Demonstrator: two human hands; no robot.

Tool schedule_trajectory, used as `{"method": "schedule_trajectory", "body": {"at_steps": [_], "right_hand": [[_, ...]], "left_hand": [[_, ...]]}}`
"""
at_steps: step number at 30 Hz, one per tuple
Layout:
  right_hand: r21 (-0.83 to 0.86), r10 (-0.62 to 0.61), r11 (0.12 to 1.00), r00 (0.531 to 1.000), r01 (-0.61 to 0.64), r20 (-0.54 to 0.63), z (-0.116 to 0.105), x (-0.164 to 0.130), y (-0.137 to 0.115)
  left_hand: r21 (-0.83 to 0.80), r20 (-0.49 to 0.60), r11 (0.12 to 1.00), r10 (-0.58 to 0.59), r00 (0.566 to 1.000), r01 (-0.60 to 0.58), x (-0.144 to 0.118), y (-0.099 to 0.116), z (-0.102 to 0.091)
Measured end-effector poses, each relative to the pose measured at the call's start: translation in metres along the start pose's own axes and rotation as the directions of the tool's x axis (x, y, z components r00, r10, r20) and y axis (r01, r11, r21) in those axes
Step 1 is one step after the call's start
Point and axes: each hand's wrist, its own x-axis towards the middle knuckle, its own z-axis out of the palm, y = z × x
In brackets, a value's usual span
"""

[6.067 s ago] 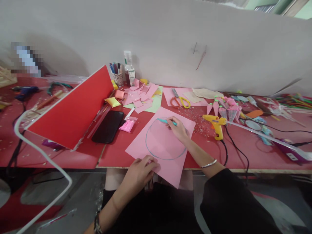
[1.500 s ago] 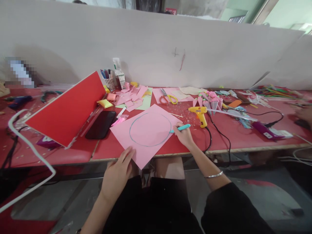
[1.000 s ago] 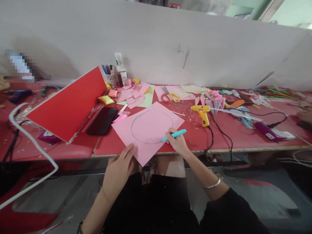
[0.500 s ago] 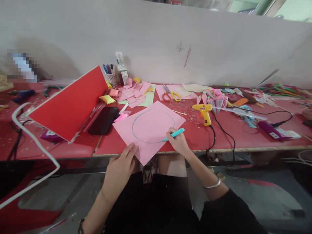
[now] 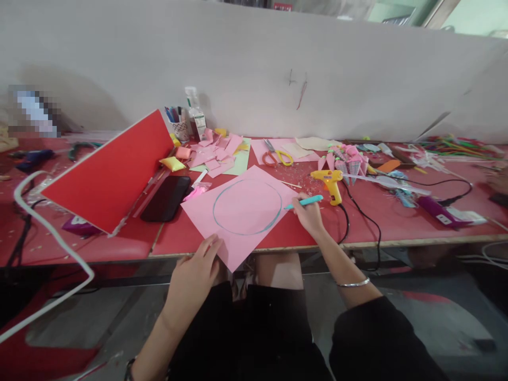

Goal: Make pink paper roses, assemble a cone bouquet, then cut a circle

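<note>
A sheet of pink paper [image 5: 246, 209] lies askew on the red table, one corner jutting past the front edge. On it is a large oval [image 5: 214, 211] drawn in a dark bluish line, its outline closed. My left hand [image 5: 198, 267] rests with fingers spread on the lower left edge of the sheet. By the sheet's right corner, my right hand [image 5: 308, 214] grips a turquoise marker [image 5: 311, 200]. The marker's tip points left, just outside the oval; whether it touches the paper I cannot tell.
A yellow glue gun [image 5: 331, 185] with a black cord lies right of the paper. Scissors [image 5: 280, 153] and pink scraps [image 5: 216, 153] lie behind it. To the left are a black phone [image 5: 166, 198] and a leaning red board [image 5: 111, 169]. A pen cup [image 5: 179, 127] stands by the wall.
My right hand has moved right and slightly up with the marker, off the lower right of the oval. The line there is now fully visible. My left hand stays on the sheet.
</note>
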Motion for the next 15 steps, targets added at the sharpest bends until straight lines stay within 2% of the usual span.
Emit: {"method": "schedule_trajectory", "body": {"at_steps": [4, 7, 11, 15], "right_hand": [[0.064, 0.009, 0.998, 1.0, -0.01, 0.015, -0.004, 0.005, -0.004], [0.132, -0.015, 0.991, 0.999, 0.009, 0.043, -0.004, 0.009, -0.008], [0.142, -0.075, 0.988, 0.996, 0.066, 0.055, -0.005, 0.014, -0.008], [0.122, -0.055, 0.991, 0.998, 0.052, 0.025, -0.008, 0.021, -0.009]], "left_hand": [[0.065, 0.012, 0.997, 0.034, 0.999, -0.034, 0.005, -0.002, -0.005], [0.1, 0.028, 0.989, 0.103, 0.994, -0.105, 0.011, -0.012, -0.008], [0.12, -0.01, 0.978, 0.174, 0.985, -0.172, 0.016, -0.036, -0.009], [0.083, -0.018, 0.981, 0.178, 0.984, -0.176, 0.016, -0.065, -0.009]]}}
